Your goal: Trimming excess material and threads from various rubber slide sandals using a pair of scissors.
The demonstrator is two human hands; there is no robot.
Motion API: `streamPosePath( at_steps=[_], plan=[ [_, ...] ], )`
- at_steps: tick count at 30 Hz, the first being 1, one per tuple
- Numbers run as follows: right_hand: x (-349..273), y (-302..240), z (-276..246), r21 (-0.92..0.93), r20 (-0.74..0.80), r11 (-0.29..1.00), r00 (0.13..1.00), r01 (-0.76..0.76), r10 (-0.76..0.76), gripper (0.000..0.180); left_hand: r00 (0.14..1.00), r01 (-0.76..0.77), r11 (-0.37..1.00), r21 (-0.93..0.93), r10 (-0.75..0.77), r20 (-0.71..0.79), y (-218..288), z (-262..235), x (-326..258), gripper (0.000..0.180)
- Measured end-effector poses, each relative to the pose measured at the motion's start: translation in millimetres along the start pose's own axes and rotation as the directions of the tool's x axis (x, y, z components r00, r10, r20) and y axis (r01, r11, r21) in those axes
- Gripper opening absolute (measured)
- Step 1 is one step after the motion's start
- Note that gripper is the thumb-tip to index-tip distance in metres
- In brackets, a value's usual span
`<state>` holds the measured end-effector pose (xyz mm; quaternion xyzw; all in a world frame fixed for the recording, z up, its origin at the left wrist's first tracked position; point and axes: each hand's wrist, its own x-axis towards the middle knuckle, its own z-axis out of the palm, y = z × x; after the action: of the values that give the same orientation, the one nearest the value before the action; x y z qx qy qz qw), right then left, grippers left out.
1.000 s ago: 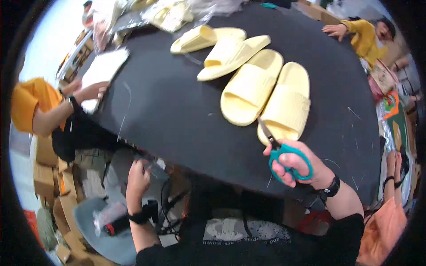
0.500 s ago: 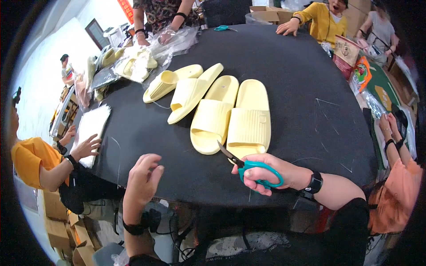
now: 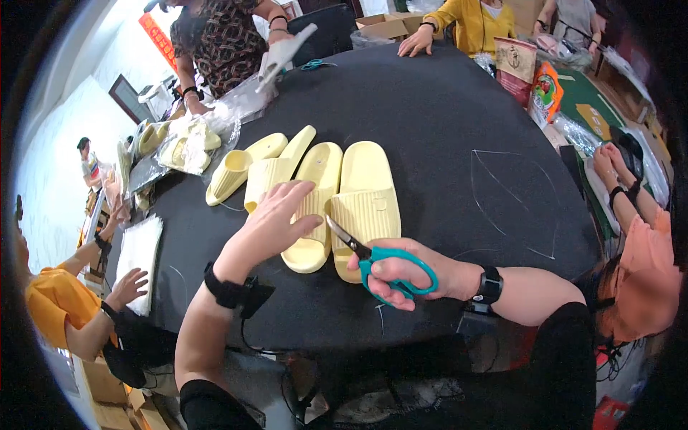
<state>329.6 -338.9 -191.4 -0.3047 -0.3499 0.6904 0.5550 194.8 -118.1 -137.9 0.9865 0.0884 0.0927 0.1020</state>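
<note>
Several pale yellow slide slippers lie in a row at the middle of the dark-covered table. The rightmost slipper [image 3: 373, 204] and the one beside it [image 3: 319, 168] lie soles down, toes toward me. Two others, a tilted slipper [image 3: 265, 173] and an outer slipper [image 3: 231, 175], are farther left. My left hand [image 3: 269, 218] is over the middle slippers, fingers apart, holding nothing; whether it touches them I cannot tell. In my right hand [image 3: 437, 269] are teal-handled scissors [image 3: 349, 239], blades pointing up-left, their tips over the rightmost slippers.
Bagged slippers [image 3: 190, 150] lie at the far left, near a person handling clear plastic bags. A stack of white sheets [image 3: 140, 258] is by another person's hand. A second pair of scissors [image 3: 315, 64] rests at the back. Loose threads [image 3: 494, 222] lie on the right.
My left hand has moved up and right, from the table's near side to over the slippers. The view has shifted. The far person now lifts a whitish plastic bag.
</note>
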Motion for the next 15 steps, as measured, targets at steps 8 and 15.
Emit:
streamPosePath(
  at_steps=[8, 15],
  plan=[
    [3, -16, -21, -0.073, -0.232, 0.982, 0.954, 0.177, -0.189, 0.032, 0.973, 0.014, 0.986, -0.167, 0.025, 0.23, 2, 5, 36, 0.049],
    [2, -23, -24, -0.1, -0.283, 0.976, 0.935, 0.191, -0.212, 0.031, 0.934, 0.156, 0.981, -0.115, -0.109, 0.341, 34, -1, 31, 0.042]
  ],
)
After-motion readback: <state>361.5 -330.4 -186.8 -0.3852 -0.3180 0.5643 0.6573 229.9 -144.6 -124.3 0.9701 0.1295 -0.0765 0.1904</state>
